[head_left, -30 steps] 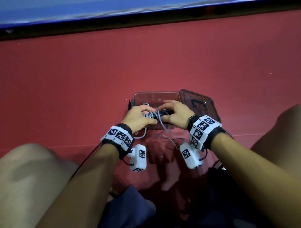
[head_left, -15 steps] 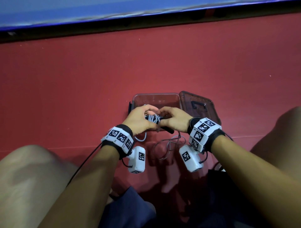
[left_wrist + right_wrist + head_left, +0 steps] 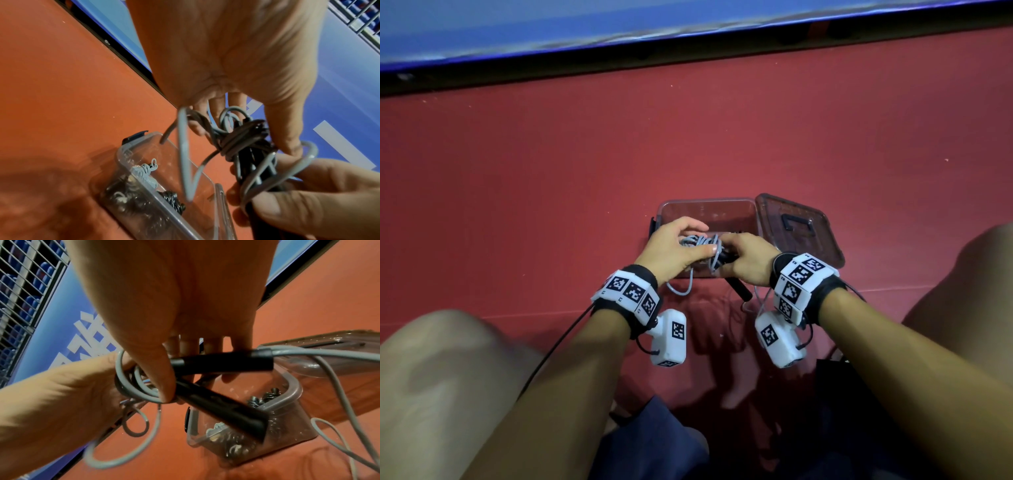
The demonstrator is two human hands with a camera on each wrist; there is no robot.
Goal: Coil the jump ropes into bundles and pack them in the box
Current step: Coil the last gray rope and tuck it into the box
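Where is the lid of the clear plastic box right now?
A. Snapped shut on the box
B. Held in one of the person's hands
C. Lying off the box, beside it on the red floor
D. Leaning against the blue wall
C: the lid lies beside the open box on the red floor, while the left hand and right hand hold the grey jump rope.
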